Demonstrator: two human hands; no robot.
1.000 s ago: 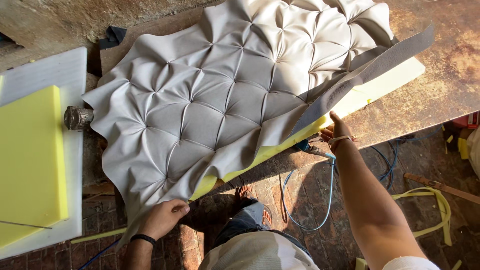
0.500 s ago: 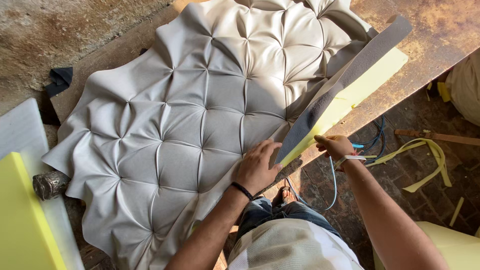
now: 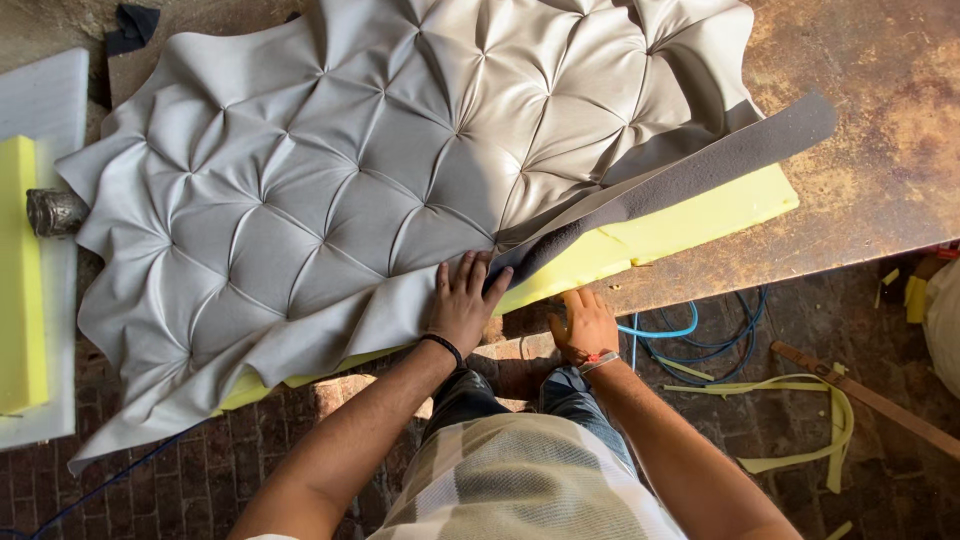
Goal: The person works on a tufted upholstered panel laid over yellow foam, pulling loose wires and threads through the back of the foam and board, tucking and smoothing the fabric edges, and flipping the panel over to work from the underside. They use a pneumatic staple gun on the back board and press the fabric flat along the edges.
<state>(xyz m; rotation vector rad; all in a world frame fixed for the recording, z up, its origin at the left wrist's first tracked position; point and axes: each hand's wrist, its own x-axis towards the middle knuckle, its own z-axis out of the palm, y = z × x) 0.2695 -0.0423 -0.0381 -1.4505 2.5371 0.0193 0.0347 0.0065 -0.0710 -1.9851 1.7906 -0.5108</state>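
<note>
Covering most of the rusty bench [image 3: 880, 200], the grey tufted cover [image 3: 380, 190] overhangs its near edge; bare bench lies open to the right. Yellow foam [image 3: 700, 215] protrudes beneath. Left hand [image 3: 463, 300] presses flat on the cover's edge; right hand [image 3: 585, 325] grips the foam's lip.

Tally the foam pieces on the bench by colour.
Yellow foam: 2, the slab under the grey tufted cover and the block at far left.
White foam: 1, the sheet under that block.
Total: 3.
</note>
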